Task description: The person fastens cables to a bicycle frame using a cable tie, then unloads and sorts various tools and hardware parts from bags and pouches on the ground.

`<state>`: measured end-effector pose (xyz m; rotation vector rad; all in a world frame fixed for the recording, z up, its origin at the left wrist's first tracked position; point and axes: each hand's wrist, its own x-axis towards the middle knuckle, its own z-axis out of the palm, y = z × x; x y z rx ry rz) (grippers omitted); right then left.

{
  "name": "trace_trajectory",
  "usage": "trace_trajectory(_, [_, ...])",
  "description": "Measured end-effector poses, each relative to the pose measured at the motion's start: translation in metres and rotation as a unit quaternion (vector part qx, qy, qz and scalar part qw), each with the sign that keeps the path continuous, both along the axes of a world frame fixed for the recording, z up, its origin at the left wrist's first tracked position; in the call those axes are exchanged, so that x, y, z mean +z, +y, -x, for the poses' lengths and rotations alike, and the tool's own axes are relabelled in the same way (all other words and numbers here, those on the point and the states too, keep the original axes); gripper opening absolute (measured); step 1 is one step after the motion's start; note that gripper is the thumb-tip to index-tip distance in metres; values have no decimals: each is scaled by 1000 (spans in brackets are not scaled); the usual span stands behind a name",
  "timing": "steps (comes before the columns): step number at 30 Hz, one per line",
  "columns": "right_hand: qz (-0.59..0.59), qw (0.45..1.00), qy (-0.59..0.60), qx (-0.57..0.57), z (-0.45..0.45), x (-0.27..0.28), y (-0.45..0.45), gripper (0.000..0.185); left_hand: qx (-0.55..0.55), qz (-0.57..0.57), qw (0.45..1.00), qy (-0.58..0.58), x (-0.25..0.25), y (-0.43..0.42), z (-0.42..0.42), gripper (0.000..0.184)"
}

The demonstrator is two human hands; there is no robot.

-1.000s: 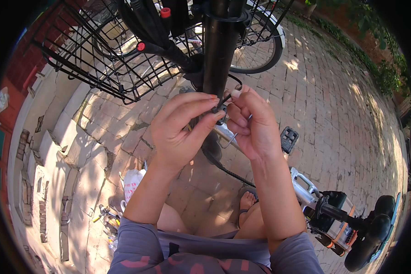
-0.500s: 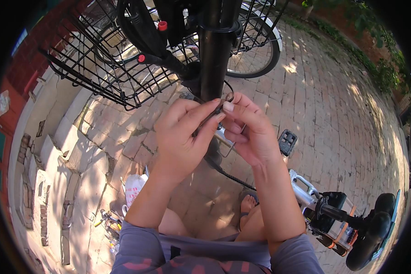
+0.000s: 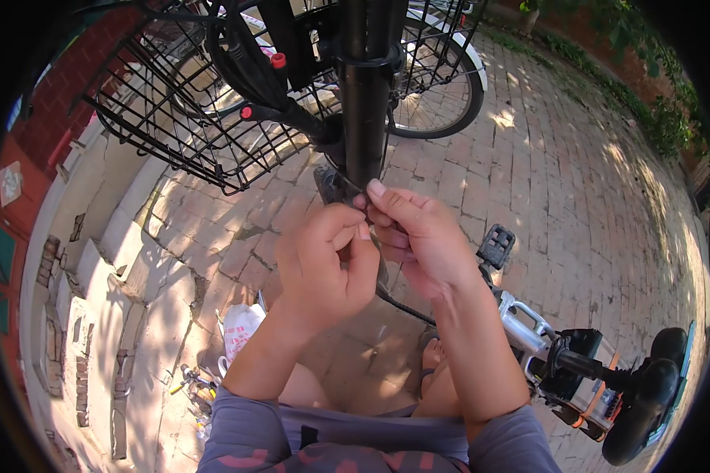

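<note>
right hand (image 3: 424, 240) pinches thin dark cable (image 3: 349, 184) by black tube (image 3: 364, 118); left hand (image 3: 323, 264) just beside, thumb and finger curled together. wire basket (image 3: 227, 183) up left. pedal (image 3: 497, 246) to right. white bag (image 3: 244, 325) on brick paving (image 3: 576, 205).

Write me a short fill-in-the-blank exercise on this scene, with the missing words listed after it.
1. The thick tube just above the hands is coloured ____.
2. Beside it, mostly to its left in the picture, is a wire ____.
3. The two small bright caps left of the tube are coloured ____.
4. Of the left hand and right hand, the one whose fingertips reach higher in the picture is the ____.

Missing words: black; basket; red; right.
</note>
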<state>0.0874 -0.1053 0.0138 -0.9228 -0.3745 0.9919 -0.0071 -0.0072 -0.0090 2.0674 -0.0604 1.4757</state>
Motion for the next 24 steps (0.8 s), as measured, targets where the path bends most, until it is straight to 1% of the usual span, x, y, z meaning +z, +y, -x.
trace_trajectory(2, [-6, 999, 28, -22, -12, -1, 5, 26, -24, -25, 999, -23, 1, -5, 7, 24])
trace_trajectory(5, [1, 999, 42, -28, -14, 1, 9, 26, -21, -31, 998, 45, 0, -10, 27, 28])
trace_trajectory(7, [7, 999, 46, -15, -12, 3, 8, 27, 9, 18, 996, 91, 3, -14, 37, 23])
trace_trajectory(9, [4, 999, 41, 2, -14, 3, 6, 27, -1, 98, 983, 154, 5, -14, 43, 18])
trace_trajectory(11, [2, 1000, 28, 7, -16, 1, 5, 27, -47, 206, 950, 231, 6, -12, 48, 12])
trace_trajectory(14, [2, 1000, 13, -2, -14, 0, 8, 26, -40, 192, 926, 322, 15, -9, 45, 4])
trace_trajectory(17, [1, 1000, 29, -10, -10, 4, 10, 24, -27, 72, 952, 297, 26, -4, 38, 11])
trace_trajectory(20, [-7, 998, 55, 9, -7, 8, 9, 25, -55, 148, 951, 265, 35, -2, 38, 20])
trace_trajectory(22, [-17, 996, 77, 33, -5, 10, 9, 26, -66, 167, 947, 267, 36, 2, 41, 22])
trace_trajectory(24, [-6, 998, 54, 16, -1, 12, 10, 26, -83, 196, 941, 263, 38, 8, 43, 23])
